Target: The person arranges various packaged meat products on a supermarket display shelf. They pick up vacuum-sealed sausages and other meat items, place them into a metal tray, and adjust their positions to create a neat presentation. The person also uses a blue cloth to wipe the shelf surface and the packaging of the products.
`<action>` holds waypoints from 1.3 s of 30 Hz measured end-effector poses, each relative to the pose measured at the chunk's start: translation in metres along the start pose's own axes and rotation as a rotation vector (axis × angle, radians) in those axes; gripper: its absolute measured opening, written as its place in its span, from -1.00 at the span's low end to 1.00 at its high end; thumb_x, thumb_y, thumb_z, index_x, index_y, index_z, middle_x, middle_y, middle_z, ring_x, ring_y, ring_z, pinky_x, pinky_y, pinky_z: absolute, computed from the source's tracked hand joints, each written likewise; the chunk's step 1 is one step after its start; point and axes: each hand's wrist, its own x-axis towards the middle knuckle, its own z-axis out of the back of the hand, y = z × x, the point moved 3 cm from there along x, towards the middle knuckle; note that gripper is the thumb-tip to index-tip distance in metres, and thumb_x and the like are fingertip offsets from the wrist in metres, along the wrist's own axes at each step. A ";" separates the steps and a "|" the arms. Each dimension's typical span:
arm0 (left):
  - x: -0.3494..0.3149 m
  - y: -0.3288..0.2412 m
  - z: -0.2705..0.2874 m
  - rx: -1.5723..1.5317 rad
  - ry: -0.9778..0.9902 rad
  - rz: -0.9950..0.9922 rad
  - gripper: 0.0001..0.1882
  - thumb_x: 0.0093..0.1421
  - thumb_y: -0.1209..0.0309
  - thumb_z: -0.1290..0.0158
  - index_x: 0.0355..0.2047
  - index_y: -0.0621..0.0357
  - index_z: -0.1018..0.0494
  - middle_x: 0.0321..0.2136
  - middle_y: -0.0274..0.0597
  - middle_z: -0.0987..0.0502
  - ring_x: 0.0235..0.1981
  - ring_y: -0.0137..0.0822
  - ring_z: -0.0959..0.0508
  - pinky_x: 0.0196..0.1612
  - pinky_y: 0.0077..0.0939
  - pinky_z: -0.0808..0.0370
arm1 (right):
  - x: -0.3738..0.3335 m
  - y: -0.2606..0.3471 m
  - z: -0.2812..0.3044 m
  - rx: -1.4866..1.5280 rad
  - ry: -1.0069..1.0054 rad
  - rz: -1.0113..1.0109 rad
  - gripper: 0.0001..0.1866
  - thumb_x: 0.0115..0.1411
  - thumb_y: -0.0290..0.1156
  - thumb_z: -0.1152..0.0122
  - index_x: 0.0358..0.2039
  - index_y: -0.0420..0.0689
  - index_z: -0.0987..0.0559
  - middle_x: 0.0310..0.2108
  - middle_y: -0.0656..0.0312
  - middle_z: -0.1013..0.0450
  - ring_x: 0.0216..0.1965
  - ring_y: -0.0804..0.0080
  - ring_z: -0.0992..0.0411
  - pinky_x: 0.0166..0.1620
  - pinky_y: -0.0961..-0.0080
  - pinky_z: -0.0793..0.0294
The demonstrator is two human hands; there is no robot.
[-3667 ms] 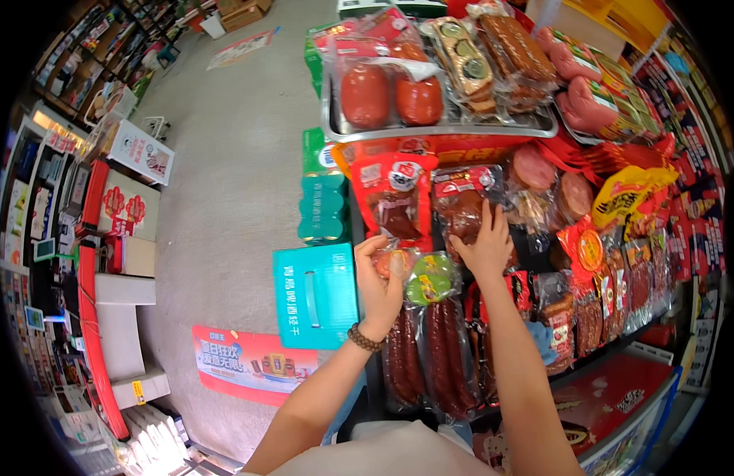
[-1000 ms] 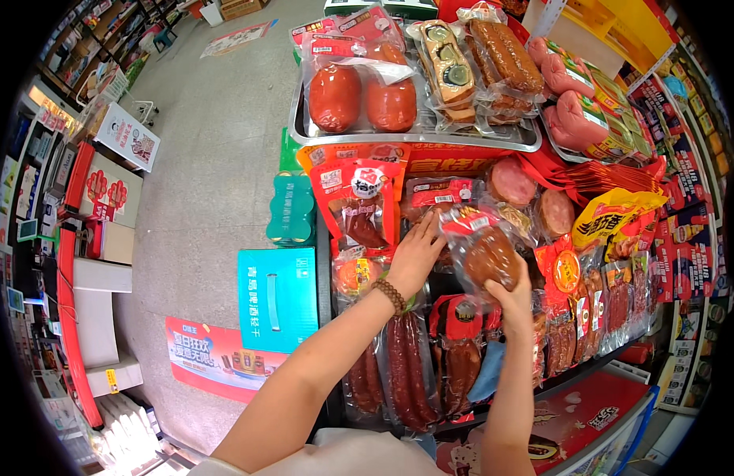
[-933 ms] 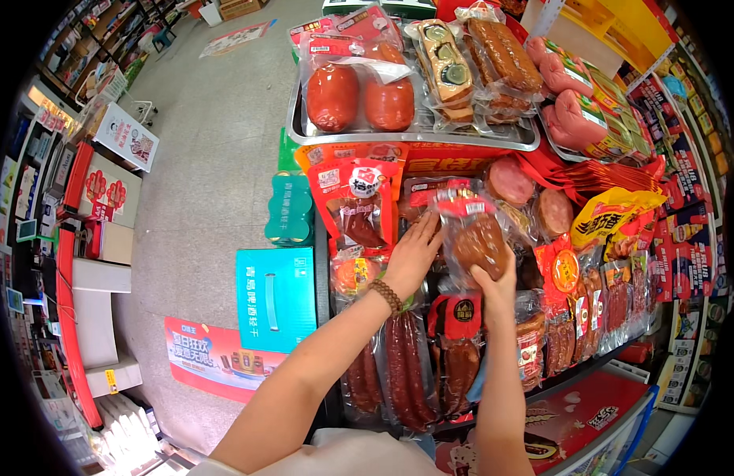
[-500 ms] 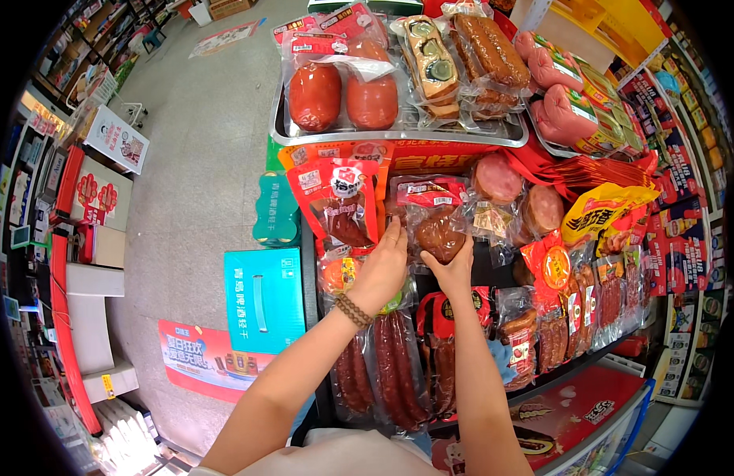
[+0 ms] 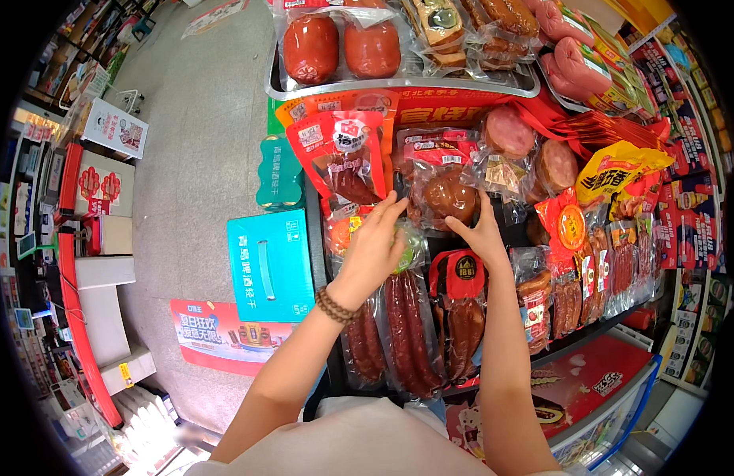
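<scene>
A clear vacuum pack of round brown meat (image 5: 449,198) with a red label lies in the middle of the display, between my hands. My right hand (image 5: 482,234) is at its lower right corner, thumb and fingers spread and touching or nearly touching the plastic. My left hand (image 5: 372,252) hovers a little to the left, holding nothing, its fingers loosely bent and apart. Just beyond its fingertips is a red bag of dark meat (image 5: 352,163). Below my hands lie long vacuum-packed sausages (image 5: 408,333) and a black-and-red pack of dark meat (image 5: 462,317).
A metal tray (image 5: 414,86) with large red sausages (image 5: 311,49) stands at the far side. Packs of sliced ham (image 5: 509,133) and a yellow bag (image 5: 620,170) lie to the right. At the left, a turquoise carton (image 5: 270,266) stands beside the display, near a floor poster (image 5: 224,333).
The view has shifted, so the display sits higher in the picture. My left hand has drawn slightly away from the brown meat pack; my right hand's fingers have spread at its corner.
</scene>
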 end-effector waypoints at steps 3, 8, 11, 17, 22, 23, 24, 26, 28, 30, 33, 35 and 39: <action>-0.019 0.001 0.014 0.009 -0.081 -0.022 -0.55 0.08 0.61 -0.02 0.03 0.28 -0.32 0.04 0.16 -0.36 0.04 0.10 -0.41 0.07 -0.23 -0.38 | -0.007 -0.010 0.011 0.085 -0.151 0.004 -0.26 0.04 -0.16 -0.33 0.14 -0.29 -0.28 0.03 -0.14 -0.32 0.07 0.10 -0.32 0.11 0.29 -0.28; -0.066 0.004 0.035 -0.005 -0.148 0.085 -0.65 0.09 0.63 -0.03 -0.07 0.27 -0.42 0.00 0.09 -0.42 0.02 -0.02 -0.45 0.05 -0.31 -0.40 | -0.061 0.021 0.042 0.152 -0.426 -0.050 -0.64 0.23 -0.40 -0.08 0.01 -0.29 -0.41 -0.09 -0.02 -0.45 -0.07 0.26 -0.45 0.00 0.42 -0.39; -0.099 0.014 0.038 0.090 -0.119 0.068 -0.64 0.07 0.64 -0.03 -0.07 0.26 -0.43 0.00 0.07 -0.41 -0.02 -0.03 -0.47 0.00 -0.32 -0.43 | -0.113 0.028 0.036 -0.030 -0.393 -0.029 -0.63 0.24 -0.41 -0.05 0.03 -0.28 -0.40 -0.04 -0.05 -0.42 -0.01 0.14 -0.40 0.05 0.35 -0.35; -0.135 0.015 0.032 0.048 -0.089 0.129 -0.64 0.06 0.61 -0.03 -0.08 0.22 -0.44 0.02 0.05 -0.40 0.01 -0.01 -0.44 0.03 -0.32 -0.41 | -0.156 0.029 -0.008 -0.670 -0.112 0.043 -0.34 0.13 -0.23 -0.14 0.20 -0.22 -0.23 0.20 -0.05 -0.17 0.24 0.04 -0.10 0.26 0.12 -0.01; -0.133 0.025 0.032 0.010 -0.142 0.167 -0.61 0.11 0.54 -0.08 -0.02 0.22 -0.36 0.03 0.08 -0.36 0.04 -0.01 -0.41 0.03 -0.29 -0.39 | -0.149 0.080 -0.019 -0.363 -0.184 0.191 -0.55 0.12 -0.42 -0.16 0.03 -0.25 -0.38 0.04 -0.05 -0.31 0.11 0.02 -0.23 0.15 0.18 -0.17; -0.129 0.028 0.032 0.008 -0.157 0.175 -0.60 0.12 0.52 -0.09 -0.01 0.22 -0.34 0.03 0.09 -0.35 0.04 -0.01 -0.41 0.03 -0.29 -0.39 | -0.146 0.090 -0.027 -0.215 -0.136 0.188 -0.61 0.12 -0.45 -0.15 -0.02 -0.27 -0.41 -0.03 -0.06 -0.36 0.05 0.02 -0.29 0.10 0.22 -0.24; -0.124 0.033 0.031 0.012 -0.159 0.150 -0.55 0.13 0.48 -0.10 0.03 0.27 -0.28 0.01 0.09 -0.37 0.03 -0.03 -0.42 0.03 -0.28 -0.39 | -0.140 0.099 -0.034 -0.150 -0.062 0.189 -0.66 0.12 -0.47 -0.14 -0.08 -0.29 -0.43 -0.13 -0.06 -0.39 -0.07 0.01 -0.36 -0.01 0.26 -0.34; -0.110 0.039 0.025 -0.149 -0.098 0.255 -0.52 0.13 0.47 -0.10 0.04 0.29 -0.24 -0.01 0.10 -0.38 0.02 -0.04 -0.42 0.03 -0.29 -0.40 | -0.124 0.088 -0.057 -0.176 -0.029 0.109 -0.55 0.13 -0.36 -0.15 -0.01 -0.32 -0.35 -0.12 -0.11 -0.38 -0.06 -0.06 -0.36 -0.04 0.21 -0.38; -0.104 0.050 0.014 -0.197 -0.103 0.249 -0.45 0.09 0.46 -0.13 0.07 0.33 -0.20 -0.14 0.19 -0.44 -0.08 0.07 -0.44 -0.02 -0.23 -0.39 | -0.112 0.087 -0.067 -0.302 0.022 -0.032 -0.42 0.12 -0.28 -0.18 0.07 -0.34 -0.28 -0.07 -0.17 -0.35 -0.02 -0.08 -0.35 -0.01 0.19 -0.36; -0.098 0.049 0.014 -0.108 -0.080 0.282 -0.42 0.07 0.48 -0.13 0.09 0.30 -0.19 -0.20 0.18 -0.45 -0.14 0.06 -0.45 -0.08 -0.23 -0.40 | -0.106 0.089 -0.071 -0.379 0.073 -0.190 -0.29 0.09 -0.23 -0.23 0.14 -0.36 -0.21 -0.01 -0.23 -0.33 0.02 -0.09 -0.34 0.05 0.18 -0.33; -0.100 0.031 0.015 0.012 -0.094 0.221 -0.34 0.02 0.55 -0.12 0.15 0.27 -0.15 -0.23 0.16 -0.46 -0.21 0.05 -0.45 -0.15 -0.21 -0.40 | -0.117 0.103 -0.071 -0.349 0.145 -0.257 -0.14 0.05 -0.18 -0.27 0.22 -0.34 -0.07 0.10 -0.28 -0.22 0.11 -0.20 -0.24 0.10 0.14 -0.27; -0.111 0.028 0.002 0.117 -0.094 0.172 -0.23 -0.04 0.62 -0.06 0.23 0.27 -0.07 -0.20 0.17 -0.44 -0.18 0.05 -0.42 -0.12 -0.21 -0.38 | -0.136 0.105 -0.077 -0.406 0.043 -0.051 -0.13 0.00 -0.19 -0.30 0.22 -0.30 -0.10 0.14 -0.26 -0.16 0.15 -0.22 -0.16 0.13 0.08 -0.22; -0.128 0.038 -0.017 0.232 -0.139 0.089 -0.30 0.04 0.64 0.04 0.21 0.45 -0.02 0.01 0.21 -0.34 0.06 0.08 -0.31 0.13 -0.16 -0.22 | -0.179 0.134 -0.087 -0.581 0.058 0.176 -0.13 -0.10 -0.32 -0.33 0.22 -0.22 -0.16 0.22 -0.23 -0.02 0.25 -0.22 0.02 0.22 0.00 -0.05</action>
